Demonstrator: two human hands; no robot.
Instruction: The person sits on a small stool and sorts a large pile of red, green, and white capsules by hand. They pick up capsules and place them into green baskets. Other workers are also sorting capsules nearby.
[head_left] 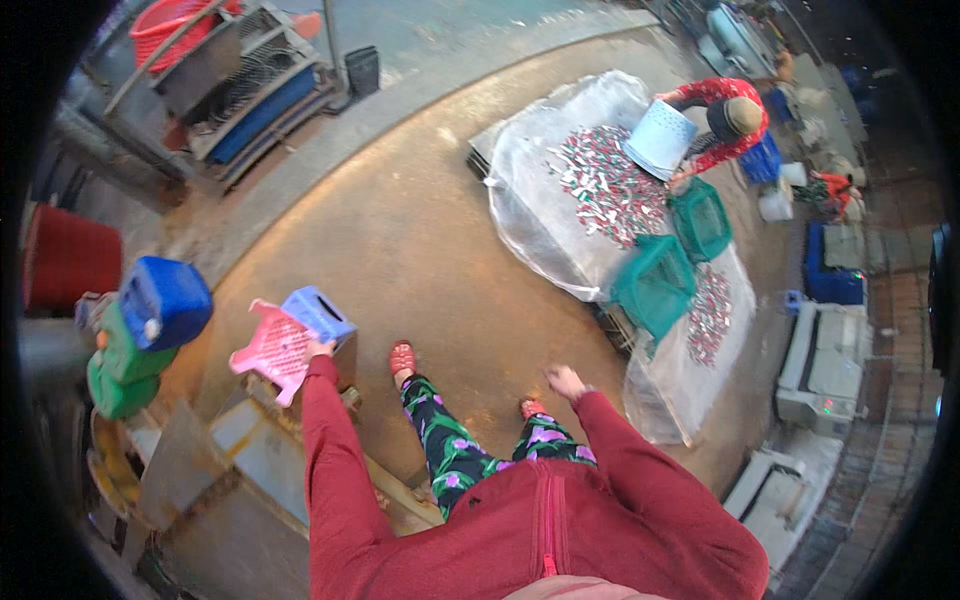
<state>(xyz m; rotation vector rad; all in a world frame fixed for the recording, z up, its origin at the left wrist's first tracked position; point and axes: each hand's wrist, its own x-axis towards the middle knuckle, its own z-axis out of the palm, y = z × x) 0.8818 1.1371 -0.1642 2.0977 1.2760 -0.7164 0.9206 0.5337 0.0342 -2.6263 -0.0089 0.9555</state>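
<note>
My left hand (pixel 320 349) grips the pink perforated plastic stool (pixel 272 348) by its edge, fingers curled around it, with a blue plastic stool (pixel 318 313) touching just behind. My right hand (pixel 566 381) hangs free over the brown concrete floor (pixel 420 250), fingers loosely bent, blurred. Two green mesh baskets (pixel 655 283) sit on a clear plastic sheet (pixel 560 190) well apart.

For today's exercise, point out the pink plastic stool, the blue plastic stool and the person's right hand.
pink plastic stool (pixel 268 348): head view, on its perforated seat.
blue plastic stool (pixel 318 312): head view, on its top face.
right hand (pixel 565 381): head view, on the back of the hand.
</note>
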